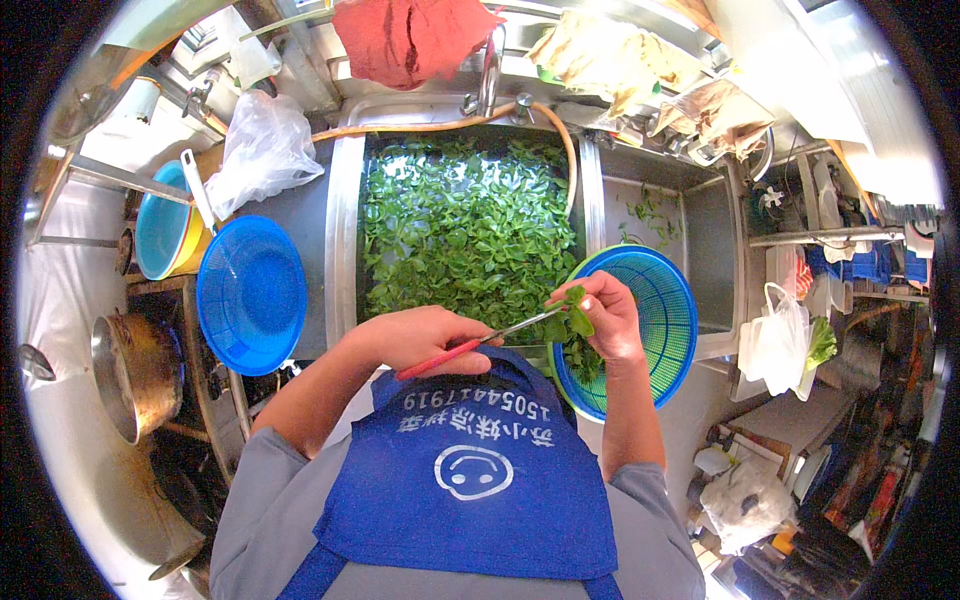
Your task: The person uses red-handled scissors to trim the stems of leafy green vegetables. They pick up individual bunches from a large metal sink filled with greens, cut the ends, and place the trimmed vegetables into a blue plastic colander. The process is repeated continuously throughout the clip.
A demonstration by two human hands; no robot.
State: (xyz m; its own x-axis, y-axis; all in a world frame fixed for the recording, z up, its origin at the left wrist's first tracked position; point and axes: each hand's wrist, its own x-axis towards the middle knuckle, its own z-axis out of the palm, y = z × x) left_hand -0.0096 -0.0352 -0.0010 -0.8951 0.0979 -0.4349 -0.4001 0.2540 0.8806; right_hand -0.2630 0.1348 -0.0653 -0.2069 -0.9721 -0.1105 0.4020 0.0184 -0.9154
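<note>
My left hand (431,337) grips a pair of scissors with red handles (442,360). Their metal blades (529,322) point to the right and meet a leafy green sprig (579,315). That sprig is pinched in the fingers of my right hand (611,315), above the near left side of a blue mesh colander (667,330). A green rim shows around the colander's outside. More leaves (581,360) show just below the sprig; whether they are held or lie in the colander, I cannot tell. Beyond both hands, many green leaves (457,225) float in a water-filled metal sink basin (345,247).
An orange hose (420,126) runs along the sink's back edge by the faucet (491,71). Stem bits lie in the right basin (667,187). At left are a blue strainer (251,300), a plastic bag (266,150) and a metal pot (139,375). Red cloth (416,41) hangs behind.
</note>
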